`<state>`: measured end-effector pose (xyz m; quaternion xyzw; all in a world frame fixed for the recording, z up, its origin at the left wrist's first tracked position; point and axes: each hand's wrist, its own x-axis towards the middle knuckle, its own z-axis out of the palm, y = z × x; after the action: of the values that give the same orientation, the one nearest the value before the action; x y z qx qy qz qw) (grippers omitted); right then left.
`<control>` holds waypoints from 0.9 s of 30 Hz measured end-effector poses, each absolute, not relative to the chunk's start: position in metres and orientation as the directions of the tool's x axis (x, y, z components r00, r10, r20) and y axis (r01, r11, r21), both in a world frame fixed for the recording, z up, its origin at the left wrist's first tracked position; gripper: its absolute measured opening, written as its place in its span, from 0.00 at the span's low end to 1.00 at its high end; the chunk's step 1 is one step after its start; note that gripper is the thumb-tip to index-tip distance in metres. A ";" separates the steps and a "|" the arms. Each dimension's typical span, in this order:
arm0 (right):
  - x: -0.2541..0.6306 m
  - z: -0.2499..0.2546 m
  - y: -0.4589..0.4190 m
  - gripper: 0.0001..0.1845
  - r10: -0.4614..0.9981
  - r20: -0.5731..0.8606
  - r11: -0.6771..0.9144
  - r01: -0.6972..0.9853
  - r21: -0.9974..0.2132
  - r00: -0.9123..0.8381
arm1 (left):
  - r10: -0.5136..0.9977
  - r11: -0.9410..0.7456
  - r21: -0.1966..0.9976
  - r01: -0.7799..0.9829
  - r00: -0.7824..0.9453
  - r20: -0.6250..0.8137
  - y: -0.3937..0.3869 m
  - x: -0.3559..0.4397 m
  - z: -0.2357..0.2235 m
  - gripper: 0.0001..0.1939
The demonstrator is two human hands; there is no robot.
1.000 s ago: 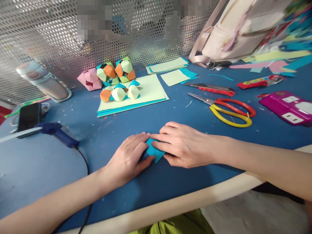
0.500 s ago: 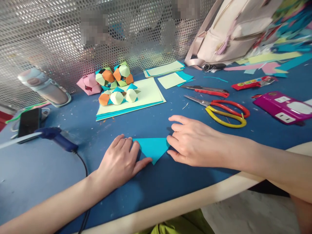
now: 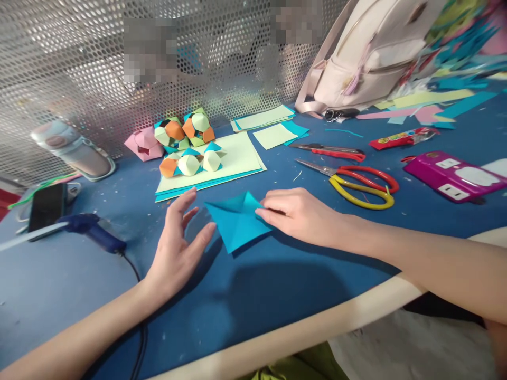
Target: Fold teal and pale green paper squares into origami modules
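Note:
A blue square of paper (image 3: pixel 236 224), creased across its middle, is held up slightly over the blue table (image 3: pixel 285 322). My right hand (image 3: pixel 303 216) pinches its right corner between thumb and fingers. To the left of the paper, my left hand (image 3: pixel 176 245) is open, thumb and fingers spread, apart from the paper's left corner. Behind the hands, several small folded paper pieces (image 3: pixel 190 163) in orange, pale green and blue sit on a stack of pale green and blue sheets (image 3: pixel 237 153).
Scissors (image 3: pixel 360 184), a box cutter (image 3: pixel 336 153) and a purple power socket (image 3: pixel 451 177) lie at right. A glue gun (image 3: pixel 95 232), phone (image 3: pixel 48 208) and bottle (image 3: pixel 75 150) are at left. Finished paper balls (image 3: pixel 172 134) and a backpack (image 3: pixel 368 63) stand near the perforated metal screen (image 3: pixel 222 68).
The blue paper, folded into a triangle under both hands before, is now opened out and lifted. My left hand has let go and moved left; my right hand has pinched the right corner.

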<state>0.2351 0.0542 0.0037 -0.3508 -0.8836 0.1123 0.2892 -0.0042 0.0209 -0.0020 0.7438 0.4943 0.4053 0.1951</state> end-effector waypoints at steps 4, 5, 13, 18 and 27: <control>0.230 0.010 0.050 0.21 0.821 0.361 0.557 0.486 -0.673 -0.441 | 0.986 -0.161 0.954 0.251 0.083 0.145 0.020 0.004 0.002 0.25; 0.228 0.010 0.048 0.20 0.819 0.365 0.559 0.469 -0.684 -0.442 | 0.992 -0.064 0.985 0.160 0.120 0.045 0.019 0.007 0.004 0.23; 0.214 0.002 0.040 0.19 0.837 0.232 0.463 0.415 -0.783 -0.496 | 0.947 0.267 0.957 -0.109 0.213 -0.240 0.005 0.022 0.015 0.18; 0.211 0.003 0.041 0.20 0.873 0.119 0.295 0.317 -0.901 -0.473 | 0.927 0.354 0.912 -0.209 0.208 -0.312 0.002 0.023 0.012 0.17; 0.207 0.000 0.042 0.21 0.855 -0.039 0.111 0.256 -0.960 -0.517 | 0.913 0.398 0.847 -0.352 0.067 -0.402 -0.001 0.026 0.011 0.18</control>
<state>0.2073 0.0423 0.0001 -0.4028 -0.6900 0.5313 0.2818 0.0255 -0.0011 0.0110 0.2833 0.4958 0.4696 0.6734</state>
